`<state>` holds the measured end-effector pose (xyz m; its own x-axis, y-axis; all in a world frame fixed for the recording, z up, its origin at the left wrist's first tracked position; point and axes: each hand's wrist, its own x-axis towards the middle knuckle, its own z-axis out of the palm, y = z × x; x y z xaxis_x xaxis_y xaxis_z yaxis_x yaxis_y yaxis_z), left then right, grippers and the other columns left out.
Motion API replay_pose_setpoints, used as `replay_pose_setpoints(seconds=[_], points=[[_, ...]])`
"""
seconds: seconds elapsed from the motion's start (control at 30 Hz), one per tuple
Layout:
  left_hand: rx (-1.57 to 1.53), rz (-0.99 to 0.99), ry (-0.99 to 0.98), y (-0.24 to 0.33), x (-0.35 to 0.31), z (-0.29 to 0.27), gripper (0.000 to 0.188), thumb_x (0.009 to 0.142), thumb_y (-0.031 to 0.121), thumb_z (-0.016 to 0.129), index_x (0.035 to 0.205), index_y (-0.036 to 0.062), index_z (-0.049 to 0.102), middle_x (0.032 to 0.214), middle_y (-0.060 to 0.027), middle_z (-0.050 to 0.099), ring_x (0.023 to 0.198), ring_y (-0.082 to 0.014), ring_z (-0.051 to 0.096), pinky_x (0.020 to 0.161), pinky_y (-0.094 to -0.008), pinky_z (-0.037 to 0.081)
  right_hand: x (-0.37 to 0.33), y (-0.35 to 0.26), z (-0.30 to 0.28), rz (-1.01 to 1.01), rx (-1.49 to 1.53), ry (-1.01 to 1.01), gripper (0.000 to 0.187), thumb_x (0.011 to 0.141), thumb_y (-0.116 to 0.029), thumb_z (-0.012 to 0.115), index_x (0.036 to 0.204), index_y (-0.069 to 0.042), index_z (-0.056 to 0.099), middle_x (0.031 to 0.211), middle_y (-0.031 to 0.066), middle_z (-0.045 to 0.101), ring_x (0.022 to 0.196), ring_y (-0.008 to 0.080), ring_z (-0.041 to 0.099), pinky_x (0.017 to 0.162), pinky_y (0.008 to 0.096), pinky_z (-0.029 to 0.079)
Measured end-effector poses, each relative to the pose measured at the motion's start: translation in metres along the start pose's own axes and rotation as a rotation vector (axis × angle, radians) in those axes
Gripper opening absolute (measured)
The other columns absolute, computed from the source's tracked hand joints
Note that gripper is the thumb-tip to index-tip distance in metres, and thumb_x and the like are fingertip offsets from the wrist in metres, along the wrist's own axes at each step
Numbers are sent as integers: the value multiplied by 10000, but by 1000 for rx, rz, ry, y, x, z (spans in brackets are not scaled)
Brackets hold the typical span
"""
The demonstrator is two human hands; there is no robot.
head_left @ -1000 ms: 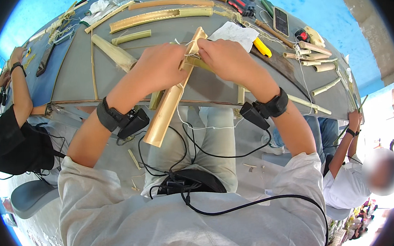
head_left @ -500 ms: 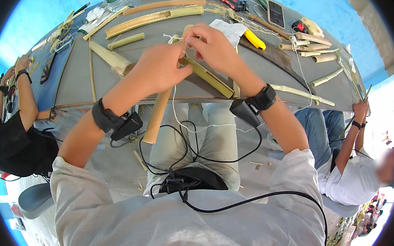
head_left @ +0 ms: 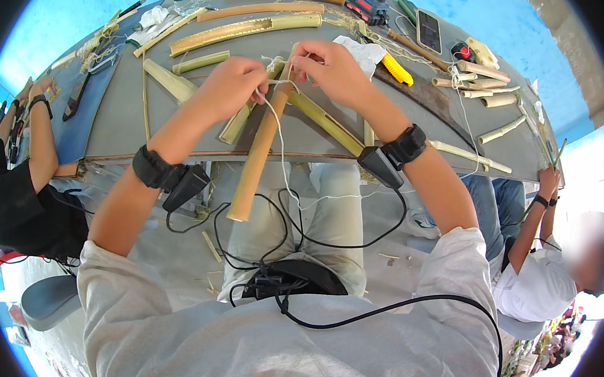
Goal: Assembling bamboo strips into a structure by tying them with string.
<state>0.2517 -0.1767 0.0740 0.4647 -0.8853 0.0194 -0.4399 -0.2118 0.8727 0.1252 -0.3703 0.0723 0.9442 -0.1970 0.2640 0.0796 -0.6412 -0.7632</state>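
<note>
Between my hands a tan bamboo stick [head_left: 258, 160] lies over two green bamboo pieces, a slotted one [head_left: 325, 122] angling right and a shorter one [head_left: 236, 123] to the left. White string [head_left: 277, 82] loops around the tan stick near the crossing, and its long tail hangs over the table edge. My left hand [head_left: 235, 88], left of the crossing, is closed with the string at its fingertips. On the other side, my right hand [head_left: 322, 75] pinches the string beside the stick's upper end. Fingers partly hide the binding.
Cut bamboo lengths [head_left: 246, 35] lie across the grey table [head_left: 119, 131]. Toward the right are a yellow-handled tool [head_left: 397, 70], a cordless drill [head_left: 368, 9], a phone [head_left: 428, 31] and more bamboo [head_left: 486, 72]. Other people work at both sides.
My hands have drawn apart, the left one moving left off the bamboo. The string now stretches between them across the stick, and the crossing shows more.
</note>
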Motion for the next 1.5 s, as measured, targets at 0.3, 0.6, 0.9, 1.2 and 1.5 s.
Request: replay_pose_setpoints(seconds=[0.3, 0.6, 0.9, 1.2, 1.5], points=[[14, 36, -91, 7, 10, 3, 264, 942, 230, 621, 792, 19, 571, 734, -32, 580, 672, -98, 516, 635, -252, 396, 4, 5, -6, -20, -58, -25, 242, 939, -206, 586, 833, 8, 626, 701, 29, 612, 686, 117, 567, 684, 274, 462], [211, 148, -36, -3, 6, 9, 273, 938, 225, 694, 880, -24, 599, 717, -69, 630, 652, -129, 553, 618, -310, 452, -1, 3, -19, 6, 44, -169, 155, 967, -106, 535, 965, 20, 624, 720, 50, 667, 711, 126, 627, 705, 282, 494], [24, 166, -70, -6, 4, 7, 117, 951, 43, 551, 1057, -5, 542, 777, -45, 616, 728, -155, 619, 678, -293, 484, -4, 4, -18, -19, -165, -136, 145, 933, -109, 513, 1001, -4, 586, 854, 94, 663, 776, 166, 616, 719, 338, 481], [-147, 76, -51, -5, 9, -5, 127, 942, 43, 484, 1062, 32, 526, 864, -23, 557, 758, -119, 586, 725, -282, 490, -2, -7, -1, -95, -253, -42, 191, 911, -183, 530, 993, -20, 587, 719, 119, 578, 690, 282, 543, 678, 385, 437], [287, 181, 41, 6, -8, 8, 152, 954, 158, 561, 1042, 38, 534, 725, -100, 530, 626, -212, 556, 661, -381, 460, 2, -8, -3, -99, -211, -97, 171, 907, -186, 549, 949, -23, 578, 670, 69, 514, 646, 177, 484, 640, 343, 390]])
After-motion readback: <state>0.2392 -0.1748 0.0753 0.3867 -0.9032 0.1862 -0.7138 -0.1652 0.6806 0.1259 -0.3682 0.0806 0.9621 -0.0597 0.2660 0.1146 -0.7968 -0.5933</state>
